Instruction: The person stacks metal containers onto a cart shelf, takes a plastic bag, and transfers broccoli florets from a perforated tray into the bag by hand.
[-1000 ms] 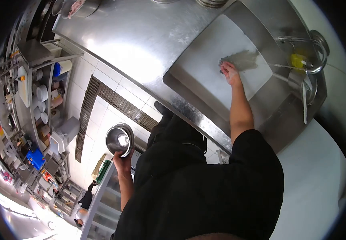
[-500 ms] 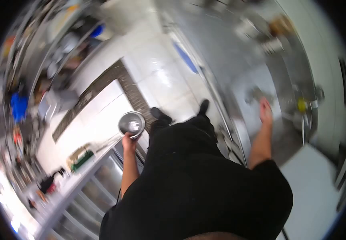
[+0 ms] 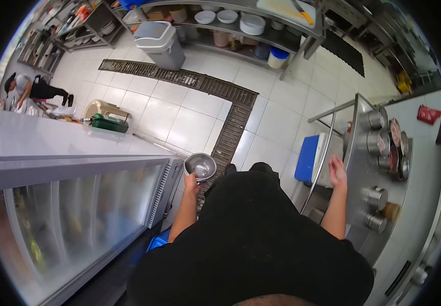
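Note:
A shiny metal bowl (image 3: 202,166) is in my left hand (image 3: 192,183), its mouth facing up and its inside showing no contents. My fingers are closed on the near rim, the thumb over the edge. To the right, my right hand (image 3: 338,172) hangs in the air with fingers stretched out, holding nothing. It is nearest to the metal rail (image 3: 320,166) along the steel counter (image 3: 356,176). Beneath that rail stands a blue and white container (image 3: 307,158).
A glass-door fridge (image 3: 98,204) rises on my left. Ahead, a floor drain grate (image 3: 230,122) crosses the tiles, near a grey bin (image 3: 162,46) and a steel shelf table (image 3: 220,43) with bowls. Metal pots (image 3: 378,143) stand at right. Another person (image 3: 29,89) works far left.
My view has swung round from the sink counter towards the fridge, drain and shelf table. The bowl stays in my left hand. My right hand, over the sink before, is now beside the rail.

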`<action>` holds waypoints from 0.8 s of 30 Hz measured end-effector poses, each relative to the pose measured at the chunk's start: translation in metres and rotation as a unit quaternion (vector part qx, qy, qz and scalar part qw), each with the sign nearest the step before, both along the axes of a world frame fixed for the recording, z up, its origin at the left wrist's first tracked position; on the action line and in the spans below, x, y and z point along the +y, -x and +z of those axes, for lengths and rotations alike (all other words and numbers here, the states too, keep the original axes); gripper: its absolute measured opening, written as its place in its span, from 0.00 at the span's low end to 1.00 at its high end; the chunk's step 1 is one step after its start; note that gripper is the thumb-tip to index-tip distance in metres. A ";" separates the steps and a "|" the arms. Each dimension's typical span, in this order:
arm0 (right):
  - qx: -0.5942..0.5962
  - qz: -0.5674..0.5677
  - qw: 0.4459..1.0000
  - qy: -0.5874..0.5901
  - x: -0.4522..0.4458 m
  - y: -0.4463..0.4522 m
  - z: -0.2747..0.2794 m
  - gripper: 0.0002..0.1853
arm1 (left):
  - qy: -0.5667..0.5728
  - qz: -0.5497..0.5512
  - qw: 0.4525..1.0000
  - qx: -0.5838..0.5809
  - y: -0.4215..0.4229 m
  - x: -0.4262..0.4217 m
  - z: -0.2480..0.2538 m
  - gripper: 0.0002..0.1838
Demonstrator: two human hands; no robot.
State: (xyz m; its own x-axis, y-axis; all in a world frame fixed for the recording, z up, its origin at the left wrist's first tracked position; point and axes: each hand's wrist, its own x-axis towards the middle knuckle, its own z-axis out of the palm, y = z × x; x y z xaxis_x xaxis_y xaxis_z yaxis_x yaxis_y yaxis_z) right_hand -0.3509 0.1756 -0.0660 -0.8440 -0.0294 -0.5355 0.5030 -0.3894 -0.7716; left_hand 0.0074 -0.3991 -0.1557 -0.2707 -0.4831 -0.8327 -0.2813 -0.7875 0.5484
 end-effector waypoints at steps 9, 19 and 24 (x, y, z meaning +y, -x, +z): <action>-0.002 0.250 0.965 0.077 -0.368 0.199 -0.047 0.11 | -0.060 0.220 0.973 0.046 -0.024 -0.051 -0.041 0.34; 0.057 0.419 0.898 0.122 -0.869 0.332 -0.010 0.10 | -0.056 0.455 0.889 -0.014 0.010 -0.015 -0.021 0.32; 0.102 0.464 0.864 0.166 -1.102 0.397 0.019 0.04 | -0.047 0.526 0.848 -0.036 0.053 0.016 0.030 0.34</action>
